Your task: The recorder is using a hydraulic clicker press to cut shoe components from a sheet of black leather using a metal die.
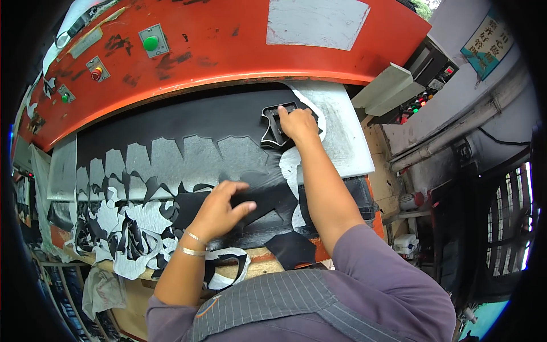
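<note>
My right hand [298, 123] grips a metal cutting die [273, 132] with a black, curved outline. The die sits at the right end of a black sheet [194, 114] that looks like leather or synthetic leather with a pale backing. A row of shaped gaps runs along the sheet's near side, with pale board showing through. Over the sheet's near part, my left hand [219, 210] is open, thumb and fingers apart, holding nothing. Whether it touches the sheet I cannot tell. Black-and-white offcuts [139, 222] are heaped to its left.
An orange press beam [228, 43] spans the far side, carrying a green button [151, 43] and a red button [97, 73]. White cutting board [347, 131] shows at the right. Beyond it stands a control box [436, 71]. A dark cut piece [290, 249] hangs over the near edge.
</note>
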Demonstrator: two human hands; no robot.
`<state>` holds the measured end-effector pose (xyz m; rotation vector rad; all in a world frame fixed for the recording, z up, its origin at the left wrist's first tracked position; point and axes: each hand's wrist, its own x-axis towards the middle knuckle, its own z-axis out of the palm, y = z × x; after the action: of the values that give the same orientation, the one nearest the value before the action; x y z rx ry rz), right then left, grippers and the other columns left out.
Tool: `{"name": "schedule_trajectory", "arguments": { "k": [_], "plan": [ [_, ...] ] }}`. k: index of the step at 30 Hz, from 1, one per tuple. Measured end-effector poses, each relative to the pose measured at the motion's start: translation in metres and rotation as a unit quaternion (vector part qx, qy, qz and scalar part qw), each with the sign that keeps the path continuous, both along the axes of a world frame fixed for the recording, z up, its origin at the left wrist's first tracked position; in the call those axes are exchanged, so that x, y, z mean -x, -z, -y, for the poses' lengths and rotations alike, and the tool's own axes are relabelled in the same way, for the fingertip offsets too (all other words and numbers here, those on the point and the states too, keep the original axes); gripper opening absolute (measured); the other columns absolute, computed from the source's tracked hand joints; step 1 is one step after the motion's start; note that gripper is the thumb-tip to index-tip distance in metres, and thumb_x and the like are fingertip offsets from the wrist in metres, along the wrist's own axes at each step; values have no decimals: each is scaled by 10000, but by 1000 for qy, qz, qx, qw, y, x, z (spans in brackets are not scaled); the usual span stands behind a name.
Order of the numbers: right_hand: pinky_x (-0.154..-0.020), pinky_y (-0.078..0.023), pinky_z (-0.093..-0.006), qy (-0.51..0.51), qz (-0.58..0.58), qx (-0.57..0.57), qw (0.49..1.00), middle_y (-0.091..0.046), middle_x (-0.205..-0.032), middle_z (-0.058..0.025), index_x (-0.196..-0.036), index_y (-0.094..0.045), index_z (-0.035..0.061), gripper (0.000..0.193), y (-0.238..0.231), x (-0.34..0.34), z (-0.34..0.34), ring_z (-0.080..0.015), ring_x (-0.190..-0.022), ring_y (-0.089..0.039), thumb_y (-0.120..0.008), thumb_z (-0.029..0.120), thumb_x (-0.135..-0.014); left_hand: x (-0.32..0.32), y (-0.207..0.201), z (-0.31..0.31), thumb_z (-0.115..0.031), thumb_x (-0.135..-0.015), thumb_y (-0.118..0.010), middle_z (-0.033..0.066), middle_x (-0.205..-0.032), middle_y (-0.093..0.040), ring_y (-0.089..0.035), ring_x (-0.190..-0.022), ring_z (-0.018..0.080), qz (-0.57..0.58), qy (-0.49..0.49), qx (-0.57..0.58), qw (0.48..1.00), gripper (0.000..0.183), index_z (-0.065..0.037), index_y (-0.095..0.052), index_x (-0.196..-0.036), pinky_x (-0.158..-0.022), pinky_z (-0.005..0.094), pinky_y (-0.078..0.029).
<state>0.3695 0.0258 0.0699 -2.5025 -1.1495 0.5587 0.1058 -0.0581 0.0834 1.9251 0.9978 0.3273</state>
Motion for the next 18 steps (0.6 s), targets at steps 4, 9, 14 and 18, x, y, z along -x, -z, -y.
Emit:
{"name": "schedule_trajectory", "arguments": {
  "k": [4,9,14,18],
  "plan": [
    [-939,-458,-455,-59,37,-17,997,-543,-1206,-286,-1085,-649,-65,574,21,-11,27,-417,-1098,-560,-509,461,-903,-21,33,-15,-277,-819,-704,179,-1133,-607,-565,-1087,336,44,-29,-49,997,469,-26,-575,-1194,-941,396,-443],
    [-975,-426,-455,-181,-115,-88,973,-566,-1199,-264,-1241,-591,44,610,11,-30,66,-407,-1143,-537,-701,443,-793,-52,60,-30,-231,-831,-668,228,-1286,-536,-464,-1258,363,17,-48,-157,986,537,-4,-495,-1285,-1062,426,-337],
    [-1139,-232,-454,-269,4,-154,951,-372,-1461,-231,-1452,-365,198,940,30,-80,58,-394,-1411,-226,-811,450,-665,-80,73,-37,-169,-841,-630,249,-1393,-446,-337,-1375,349,-9,-75,-197,978,594,17,-384,-1349,-1134,440,-210],
    [-1159,-106,-499,-285,-60,-105,951,-406,-1467,-148,-1445,-388,213,949,44,-85,53,-363,-1400,-277,-828,427,-632,-81,78,-42,-83,-808,-602,244,-1399,-447,-325,-1389,341,27,-116,-133,984,500,3,-384,-1250,-1115,451,-211]
  ]
}}
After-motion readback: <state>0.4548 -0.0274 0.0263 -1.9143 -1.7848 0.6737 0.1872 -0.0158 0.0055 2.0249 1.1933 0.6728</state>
